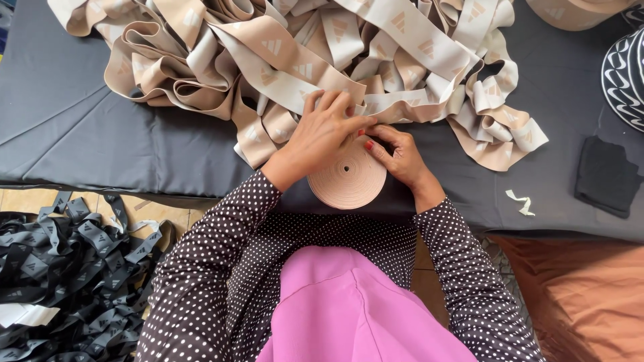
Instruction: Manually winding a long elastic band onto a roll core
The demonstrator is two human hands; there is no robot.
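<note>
A tightly wound roll of beige elastic band (347, 179) lies flat at the near edge of a dark grey padded table (100, 127). My left hand (320, 131) rests on the roll's top left, fingers pressing the band's loose end. My right hand (396, 153), with red nails, grips the roll's right rim. The band runs from the roll up into a big loose heap of beige elastic band (302, 53) spread across the table's far side.
A pile of black elastic band (67, 268) lies on the floor at lower left. A black cloth patch (606, 175) and a small pale scrap (521, 202) sit at right. A black-and-white patterned roll (624, 77) is at the right edge, an orange cushion (583, 295) below.
</note>
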